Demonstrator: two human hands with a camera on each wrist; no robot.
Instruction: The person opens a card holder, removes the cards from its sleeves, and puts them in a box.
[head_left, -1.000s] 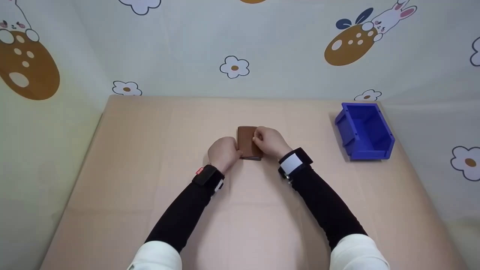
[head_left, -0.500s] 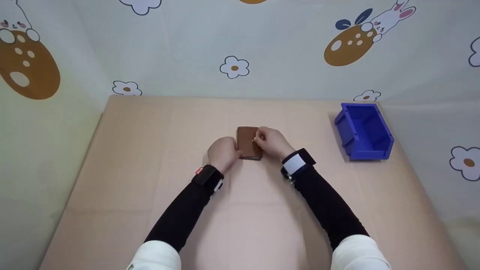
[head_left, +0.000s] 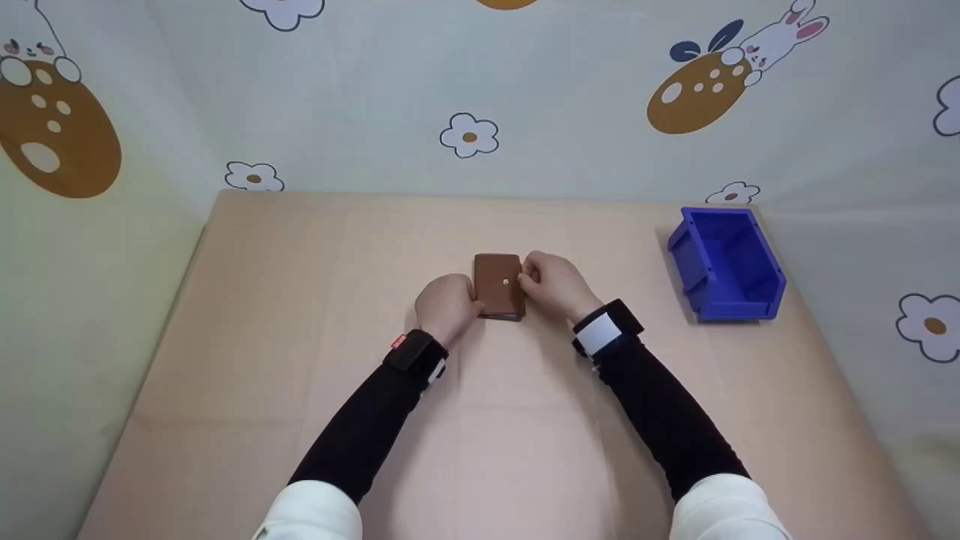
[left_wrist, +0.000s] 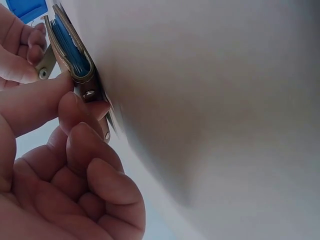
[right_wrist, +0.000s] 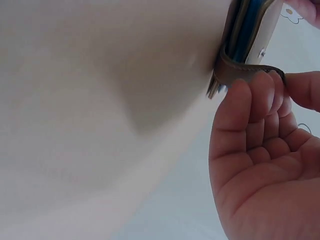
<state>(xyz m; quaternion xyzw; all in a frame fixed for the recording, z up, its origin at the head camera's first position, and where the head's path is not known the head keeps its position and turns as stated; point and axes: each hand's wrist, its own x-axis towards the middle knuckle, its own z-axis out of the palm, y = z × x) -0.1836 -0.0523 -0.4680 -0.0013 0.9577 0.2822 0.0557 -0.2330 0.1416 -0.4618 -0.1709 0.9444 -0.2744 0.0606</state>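
A small brown card holder (head_left: 496, 289) with a metal snap stud on its cover lies near the middle of the table. Blue sleeves (left_wrist: 75, 50) show inside it in the left wrist view. My left hand (head_left: 448, 306) pinches its left edge, thumb on the cover and fingers curled underneath. Over at the right edge, my right hand (head_left: 556, 283) pinches the end of the snap strap (right_wrist: 250, 72). In the right wrist view that strap bends away from the cover, apart from the stud. The underside of the card holder is hidden.
A blue plastic bin (head_left: 727, 262) stands at the table's back right. Patterned cloth walls (head_left: 360, 97) rise behind and along both sides of the beige table (head_left: 247, 337).
My right hand has moved slightly right, drawing the strap off the cover, so the snap stud now shows. My left hand has stayed in place on the card holder.
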